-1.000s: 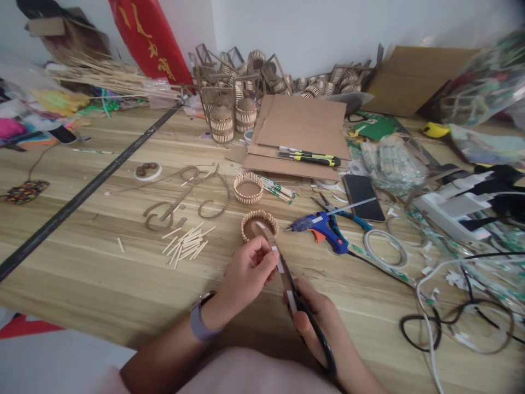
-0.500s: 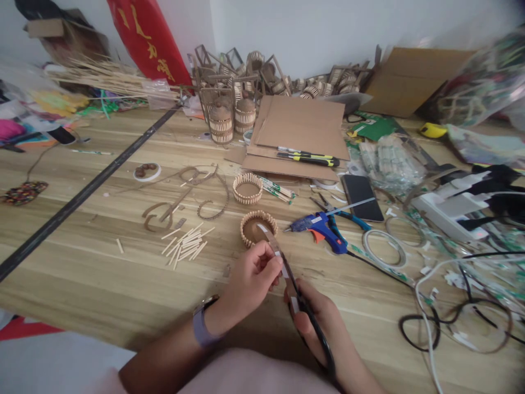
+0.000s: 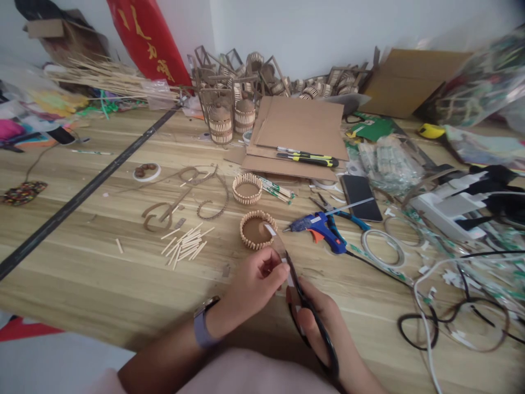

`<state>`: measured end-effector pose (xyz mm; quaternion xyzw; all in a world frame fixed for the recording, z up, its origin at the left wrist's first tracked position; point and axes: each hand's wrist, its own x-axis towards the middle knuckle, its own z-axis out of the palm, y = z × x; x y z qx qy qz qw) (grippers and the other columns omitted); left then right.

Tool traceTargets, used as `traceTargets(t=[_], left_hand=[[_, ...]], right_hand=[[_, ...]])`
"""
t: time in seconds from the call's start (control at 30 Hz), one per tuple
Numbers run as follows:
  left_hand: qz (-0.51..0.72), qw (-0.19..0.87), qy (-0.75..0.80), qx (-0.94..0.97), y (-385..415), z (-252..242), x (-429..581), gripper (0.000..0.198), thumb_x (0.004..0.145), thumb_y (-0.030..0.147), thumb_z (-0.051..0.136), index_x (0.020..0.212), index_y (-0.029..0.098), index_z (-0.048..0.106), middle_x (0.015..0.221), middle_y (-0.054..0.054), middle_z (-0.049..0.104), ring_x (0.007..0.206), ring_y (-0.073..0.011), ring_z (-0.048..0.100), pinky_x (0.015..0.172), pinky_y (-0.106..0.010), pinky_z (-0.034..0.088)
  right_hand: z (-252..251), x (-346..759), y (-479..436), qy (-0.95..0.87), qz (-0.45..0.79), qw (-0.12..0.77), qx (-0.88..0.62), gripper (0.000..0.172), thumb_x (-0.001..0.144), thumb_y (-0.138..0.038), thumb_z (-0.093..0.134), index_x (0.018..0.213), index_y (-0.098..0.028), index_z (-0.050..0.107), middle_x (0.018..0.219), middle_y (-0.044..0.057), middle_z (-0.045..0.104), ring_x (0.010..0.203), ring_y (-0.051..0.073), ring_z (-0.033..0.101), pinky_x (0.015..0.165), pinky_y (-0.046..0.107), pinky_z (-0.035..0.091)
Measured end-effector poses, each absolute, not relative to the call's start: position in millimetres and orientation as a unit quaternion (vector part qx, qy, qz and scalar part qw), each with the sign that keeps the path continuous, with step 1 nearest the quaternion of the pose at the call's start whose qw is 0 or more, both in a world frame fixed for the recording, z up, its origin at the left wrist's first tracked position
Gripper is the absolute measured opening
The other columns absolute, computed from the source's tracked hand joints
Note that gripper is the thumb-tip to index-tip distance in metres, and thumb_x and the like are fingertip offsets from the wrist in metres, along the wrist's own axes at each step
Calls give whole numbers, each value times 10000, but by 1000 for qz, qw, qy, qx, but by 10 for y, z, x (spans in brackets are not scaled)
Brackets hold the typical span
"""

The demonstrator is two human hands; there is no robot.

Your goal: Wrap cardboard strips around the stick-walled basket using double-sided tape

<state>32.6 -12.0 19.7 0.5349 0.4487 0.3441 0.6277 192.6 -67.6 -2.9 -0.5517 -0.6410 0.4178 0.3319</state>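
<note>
My left hand (image 3: 250, 287), with a watch on its wrist, pinches a thin brown strip (image 3: 279, 243) with white patches along it. My right hand (image 3: 328, 314) is closed round the black-handled scissors (image 3: 333, 350), whose blades run up beside the strip and my left fingertips. Whether the blades touch the strip I cannot tell. Just beyond the left hand sits a low round basket (image 3: 243, 234) walled with short wooden sticks, the strip's far end overlapping its rim in view. A second such basket (image 3: 247, 185) stands behind it.
Loose short sticks (image 3: 186, 246) lie at left. To the right are a blue glue gun (image 3: 324, 230), pliers (image 3: 356, 220), a tape roll (image 3: 365, 249), a phone (image 3: 361, 197) and tangled cables (image 3: 424, 284). Cardboard sheets (image 3: 299, 126) and finished baskets (image 3: 221, 123) stand behind.
Both hands have shifted slightly to the right. The strip's far end has swung right across the near basket, and the scissors' handle loops appear farther apart.
</note>
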Motion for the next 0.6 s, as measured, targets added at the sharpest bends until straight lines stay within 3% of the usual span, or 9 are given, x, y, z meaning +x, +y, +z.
traceTargets(t=[0.13, 0.33, 0.6], left_hand=[[362, 593, 484, 532, -86, 196, 301, 249, 881, 374, 524, 704, 201, 495, 610, 46, 486, 571, -115, 470, 544, -225, 378], [400, 571, 481, 531, -72, 178, 290, 265, 920, 372, 503, 717, 209, 459, 599, 61, 450, 554, -103, 445, 539, -214, 367], [423, 548, 456, 559, -162, 114, 363, 252, 954, 340, 483, 743, 202, 469, 613, 60, 467, 557, -95, 458, 543, -195, 380]], right_hand=[[-48, 1940, -688, -642, 427, 324, -549, 748, 735, -933, 281, 712, -214, 488, 632, -10, 480, 570, 150, 421, 508, 263, 368], [-83, 1922, -684, -638, 442, 311, -548, 725, 711, -941, 322, 682, -226, 440, 587, -39, 426, 530, 129, 378, 473, 251, 344], [-32, 1907, -684, -656, 416, 328, -538, 729, 792, -895, 252, 741, -212, 503, 627, -5, 498, 556, 146, 433, 487, 254, 378]])
